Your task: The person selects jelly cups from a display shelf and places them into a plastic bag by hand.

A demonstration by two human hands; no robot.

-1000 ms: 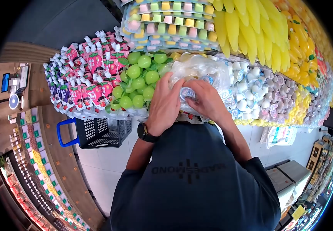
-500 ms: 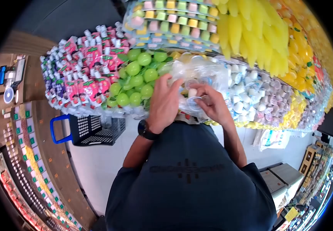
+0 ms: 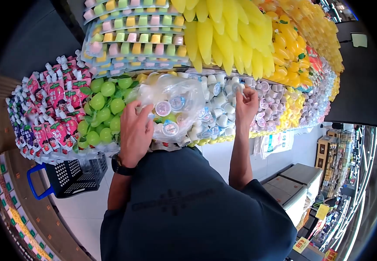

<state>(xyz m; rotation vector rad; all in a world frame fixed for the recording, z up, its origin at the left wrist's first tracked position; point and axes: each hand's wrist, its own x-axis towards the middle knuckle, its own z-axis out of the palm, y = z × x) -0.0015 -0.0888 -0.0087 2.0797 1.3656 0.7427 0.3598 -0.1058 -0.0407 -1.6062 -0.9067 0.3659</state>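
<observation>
Clear plastic forms the bag [image 3: 188, 93] near the middle of the display, between green ball-shaped packs [image 3: 103, 115] on the left and a heap of white cups [image 3: 220, 114] on the right. At least three lidded cups [image 3: 163, 108] show through its film, apparently inside, so that much looks done. Plenty of white cups lie loose outside it, and the bag's mouth does not look tied.

The left hand [image 3: 135, 132] rests at the bag's left edge, its fingers loosely curled; whether its grip pinches the film, I cannot tell. Well apart to the right, the right hand [image 3: 247, 102] has its grip closed on a pale-lidded cup [image 3: 237, 88], outside the bag; whether that cup is lifted clear of the heap is unclear.
</observation>
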